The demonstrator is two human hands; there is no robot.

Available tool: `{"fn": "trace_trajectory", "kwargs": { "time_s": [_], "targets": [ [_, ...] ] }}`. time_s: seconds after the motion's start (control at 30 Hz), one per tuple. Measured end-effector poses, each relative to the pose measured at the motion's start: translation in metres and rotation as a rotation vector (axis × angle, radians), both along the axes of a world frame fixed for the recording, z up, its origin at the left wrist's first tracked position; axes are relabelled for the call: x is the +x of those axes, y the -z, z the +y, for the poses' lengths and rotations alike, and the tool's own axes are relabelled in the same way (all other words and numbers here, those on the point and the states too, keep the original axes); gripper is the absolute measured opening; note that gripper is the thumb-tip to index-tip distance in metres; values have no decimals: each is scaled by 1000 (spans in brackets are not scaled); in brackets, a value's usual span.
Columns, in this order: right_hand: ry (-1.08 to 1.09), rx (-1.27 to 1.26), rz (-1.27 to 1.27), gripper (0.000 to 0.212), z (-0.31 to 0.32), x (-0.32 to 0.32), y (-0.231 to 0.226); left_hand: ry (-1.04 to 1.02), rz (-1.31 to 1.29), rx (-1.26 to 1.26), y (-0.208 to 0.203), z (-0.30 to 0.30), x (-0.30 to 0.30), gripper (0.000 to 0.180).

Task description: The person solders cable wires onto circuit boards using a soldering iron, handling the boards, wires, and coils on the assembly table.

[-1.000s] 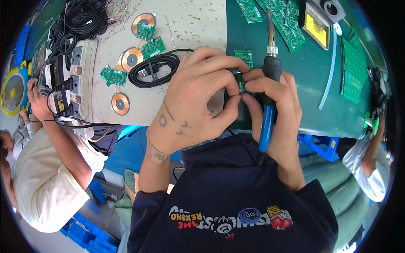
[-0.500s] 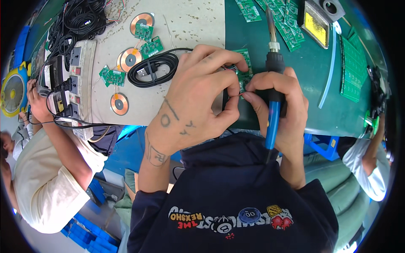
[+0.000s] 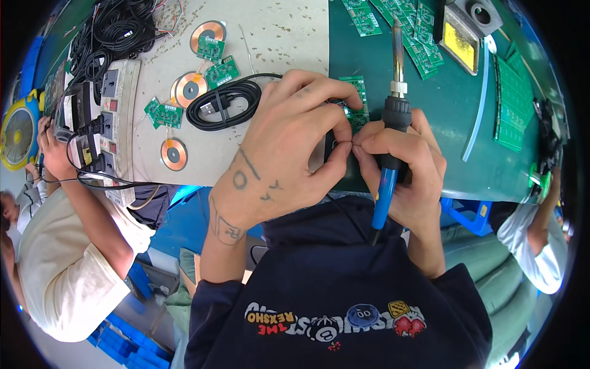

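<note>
My right hand (image 3: 409, 163) holds a soldering iron (image 3: 386, 190) with a blue and black handle, its metal tip pointing away from me. The same hand's thumb and forefinger are pinched, almost touching the fingertips of my left hand (image 3: 283, 141). Between these fingertips is a thin wire, mostly hidden. My left hand's thumb and forefinger are closed on it too, while its other fingers arch over a small green circuit board (image 3: 362, 92). Left of that hand lies a coiled black USB cable (image 3: 223, 103), tied in the middle.
Copper coils (image 3: 174, 154) with small green boards (image 3: 169, 115) lie at left. A power strip (image 3: 125, 111) and black cables (image 3: 123, 27) stand beyond. At right are a soldering stand with yellow sponge (image 3: 461, 46), board panels (image 3: 513, 104) and a pale blue strip (image 3: 478, 111). People sit on both sides.
My right hand has come slightly nearer to me, its fingertips now meeting my left ones. The iron's handle end has swung left. The reddish wire seen earlier is now mostly covered.
</note>
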State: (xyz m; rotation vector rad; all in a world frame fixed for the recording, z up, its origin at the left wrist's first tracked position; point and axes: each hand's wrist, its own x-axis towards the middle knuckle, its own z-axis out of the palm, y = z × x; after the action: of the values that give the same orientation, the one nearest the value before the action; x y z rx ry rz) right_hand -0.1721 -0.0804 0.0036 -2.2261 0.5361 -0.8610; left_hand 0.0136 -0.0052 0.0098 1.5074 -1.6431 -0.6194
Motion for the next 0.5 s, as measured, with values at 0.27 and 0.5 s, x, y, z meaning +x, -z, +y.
{"fn": "trace_trajectory", "kwargs": {
  "time_s": [0.27,0.5],
  "targets": [
    [43,-65,90,37,4,1,-6,-15,-67,-1,-3,-1,-2,16],
    [122,-68,80,35,12,-4,-2,-5,-59,21,-7,-2,0,17]
  ]
}}
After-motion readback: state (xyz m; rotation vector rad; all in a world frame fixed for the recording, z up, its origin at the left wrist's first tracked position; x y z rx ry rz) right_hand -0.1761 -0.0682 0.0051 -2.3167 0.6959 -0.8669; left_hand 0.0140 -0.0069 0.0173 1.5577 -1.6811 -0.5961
